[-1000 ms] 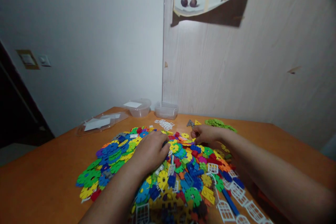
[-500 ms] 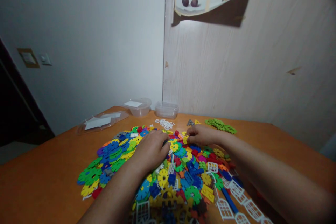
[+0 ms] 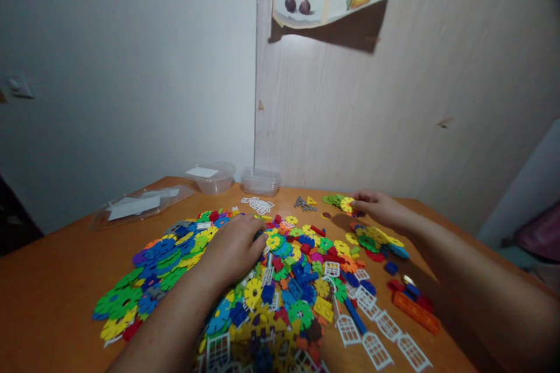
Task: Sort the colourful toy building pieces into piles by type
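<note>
My right hand (image 3: pixel 371 205) pinches a yellow snowflake disc (image 3: pixel 347 205) by its edge, beside a small stack of light green snowflake discs (image 3: pixel 333 200) at the table's back right. On the big mixed pile of plastic building pieces (image 3: pixel 301 271) lies my left hand (image 3: pixel 240 247), its fingers curled down into the pieces. Something dark shows between its thumb and forefinger, too hidden to name. Under my right forearm is a smaller heap of yellow, green and blue snowflake discs (image 3: pixel 371 238).
Grey triangular pieces (image 3: pixel 305 204) and white lattice pieces (image 3: pixel 259 205) lie in groups behind the pile. Two clear plastic tubs (image 3: pixel 261 182) and a clear bag with paper (image 3: pixel 135 205) stand along the wall. White window frames (image 3: pixel 387 324) and an orange bar (image 3: pixel 415 312) are at the right.
My right hand has moved from the pile to the back right and now holds a yellow snowflake disc. My left hand stays on the pile. The view has swung right.
</note>
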